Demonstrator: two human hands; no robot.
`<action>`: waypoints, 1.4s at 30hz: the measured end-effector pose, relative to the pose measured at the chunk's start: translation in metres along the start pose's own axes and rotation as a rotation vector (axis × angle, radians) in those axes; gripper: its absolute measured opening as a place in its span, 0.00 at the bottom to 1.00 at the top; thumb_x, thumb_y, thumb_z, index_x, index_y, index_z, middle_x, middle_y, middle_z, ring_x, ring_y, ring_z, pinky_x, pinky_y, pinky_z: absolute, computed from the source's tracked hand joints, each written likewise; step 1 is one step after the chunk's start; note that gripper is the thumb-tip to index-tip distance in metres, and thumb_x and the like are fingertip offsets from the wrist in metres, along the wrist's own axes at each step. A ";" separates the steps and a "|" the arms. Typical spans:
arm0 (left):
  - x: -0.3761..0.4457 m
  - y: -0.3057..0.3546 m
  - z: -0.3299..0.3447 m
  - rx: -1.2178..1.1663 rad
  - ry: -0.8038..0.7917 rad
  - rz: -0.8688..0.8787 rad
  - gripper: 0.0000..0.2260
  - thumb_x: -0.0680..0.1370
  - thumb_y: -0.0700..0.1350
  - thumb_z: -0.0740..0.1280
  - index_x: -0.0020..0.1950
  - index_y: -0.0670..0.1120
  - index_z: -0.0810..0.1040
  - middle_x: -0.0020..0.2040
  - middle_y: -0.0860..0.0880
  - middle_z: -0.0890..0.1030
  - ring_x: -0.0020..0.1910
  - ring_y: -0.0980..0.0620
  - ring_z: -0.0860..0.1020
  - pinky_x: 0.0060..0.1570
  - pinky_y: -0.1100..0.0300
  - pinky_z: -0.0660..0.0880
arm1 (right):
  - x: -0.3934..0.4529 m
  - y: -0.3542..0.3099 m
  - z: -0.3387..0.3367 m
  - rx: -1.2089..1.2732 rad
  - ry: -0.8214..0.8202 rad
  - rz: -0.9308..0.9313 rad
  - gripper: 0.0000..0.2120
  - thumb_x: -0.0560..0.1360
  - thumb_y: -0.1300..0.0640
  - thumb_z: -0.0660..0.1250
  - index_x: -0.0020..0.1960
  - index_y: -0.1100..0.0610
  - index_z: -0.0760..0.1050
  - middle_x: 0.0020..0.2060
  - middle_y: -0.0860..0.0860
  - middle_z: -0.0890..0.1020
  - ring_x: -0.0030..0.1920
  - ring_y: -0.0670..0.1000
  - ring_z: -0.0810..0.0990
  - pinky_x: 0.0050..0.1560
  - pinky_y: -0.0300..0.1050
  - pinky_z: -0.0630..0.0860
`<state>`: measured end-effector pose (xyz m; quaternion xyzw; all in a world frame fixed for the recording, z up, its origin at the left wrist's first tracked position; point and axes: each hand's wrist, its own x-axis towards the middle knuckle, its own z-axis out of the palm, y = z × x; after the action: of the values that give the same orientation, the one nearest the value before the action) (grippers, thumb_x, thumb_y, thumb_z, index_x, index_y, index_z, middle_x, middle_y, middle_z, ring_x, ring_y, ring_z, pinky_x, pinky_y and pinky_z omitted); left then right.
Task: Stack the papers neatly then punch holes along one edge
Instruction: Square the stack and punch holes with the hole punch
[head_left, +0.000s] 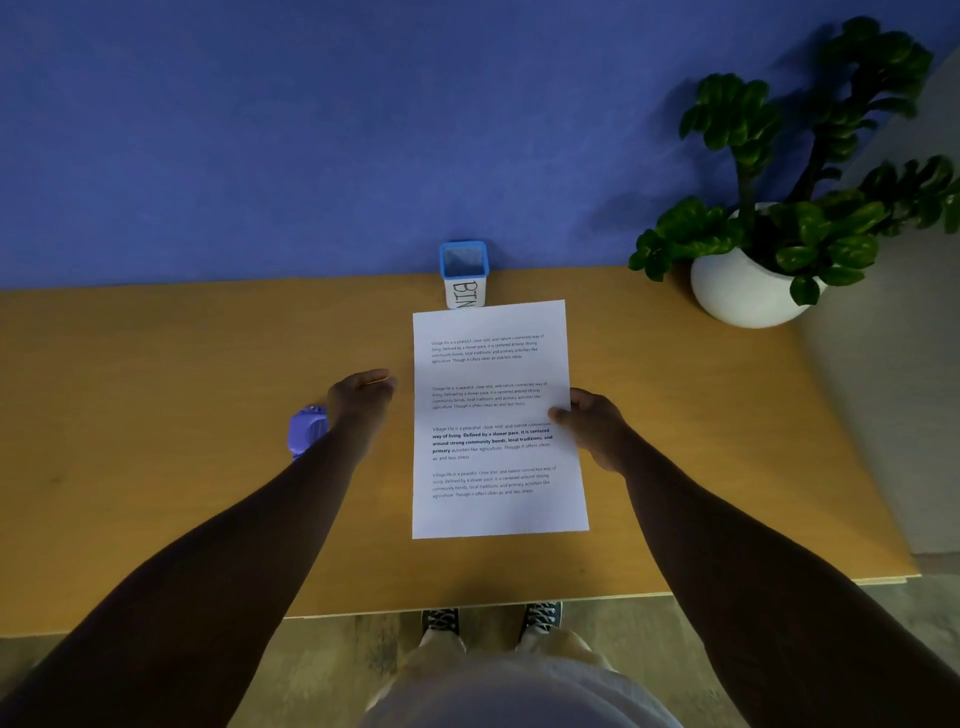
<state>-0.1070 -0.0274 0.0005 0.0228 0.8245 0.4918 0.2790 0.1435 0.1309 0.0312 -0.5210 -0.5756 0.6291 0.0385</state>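
Papers (493, 415) | right hand (592, 426) fingers pinch right edge | left hand (363, 397) fingers loosely curled, holding nothing

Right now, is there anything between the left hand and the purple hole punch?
Nothing visible blocks it. The hole punch lies on the table right beside the left wrist, partly hidden behind the forearm. The left hand is open and holds nothing, while the right hand pinches the papers.
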 end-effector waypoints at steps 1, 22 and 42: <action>0.002 -0.003 -0.006 0.046 0.054 -0.004 0.10 0.74 0.46 0.72 0.55 0.51 0.84 0.43 0.53 0.85 0.34 0.54 0.77 0.35 0.64 0.73 | 0.001 0.000 0.003 -0.007 -0.001 0.005 0.15 0.79 0.64 0.64 0.65 0.59 0.76 0.58 0.57 0.82 0.58 0.60 0.81 0.62 0.59 0.77; 0.063 -0.073 -0.083 0.417 0.234 -0.299 0.23 0.77 0.56 0.64 0.64 0.40 0.79 0.63 0.37 0.78 0.60 0.35 0.77 0.62 0.46 0.75 | 0.018 0.015 0.033 -0.040 0.003 0.089 0.14 0.79 0.64 0.63 0.64 0.59 0.77 0.57 0.57 0.82 0.58 0.59 0.81 0.63 0.58 0.76; 0.056 -0.052 -0.062 0.435 0.096 -0.306 0.22 0.81 0.52 0.60 0.61 0.34 0.77 0.59 0.36 0.80 0.57 0.39 0.79 0.50 0.54 0.73 | 0.031 0.022 0.036 -0.029 0.059 0.112 0.14 0.78 0.63 0.64 0.62 0.57 0.79 0.50 0.52 0.83 0.44 0.50 0.81 0.40 0.42 0.76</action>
<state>-0.1716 -0.0865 -0.0448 -0.0659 0.9169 0.2558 0.2993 0.1162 0.1190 -0.0123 -0.5711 -0.5534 0.6061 0.0127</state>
